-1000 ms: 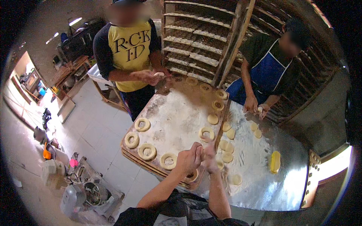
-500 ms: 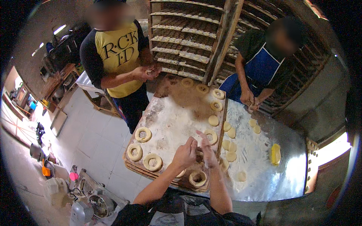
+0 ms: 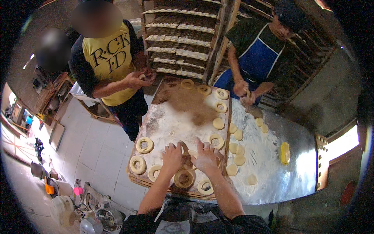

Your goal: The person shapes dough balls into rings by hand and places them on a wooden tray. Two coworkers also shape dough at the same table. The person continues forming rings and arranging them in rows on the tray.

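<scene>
My left hand (image 3: 172, 159) and my right hand (image 3: 205, 156) rest low over the floured wooden board (image 3: 181, 126), palms down with fingers spread. Between them lies a pale piece of dough (image 3: 190, 153), partly hidden by the hands, so its full shape does not show. Close to my wrists sits a dough ring (image 3: 184, 178). Another ring (image 3: 205, 187) lies by my right forearm, and one more (image 3: 216, 142) is just beyond my right hand. To the left are further rings (image 3: 145, 145), one partly behind my left forearm. Up the board's right side lie a flat dough disc (image 3: 218, 123) and several rings.
A metal table (image 3: 269, 171) on the right carries dough discs (image 3: 239, 160) and a yellow block (image 3: 285, 153). Two co-workers stand across, each handling dough. Behind them rise racks (image 3: 177, 50) of filled trays. Buckets and a metal bowl (image 3: 109, 219) stand at lower left.
My hands were raised close together; now they are lower and apart, palms down over the board. Dough shows between them. The whole view has shifted slightly.
</scene>
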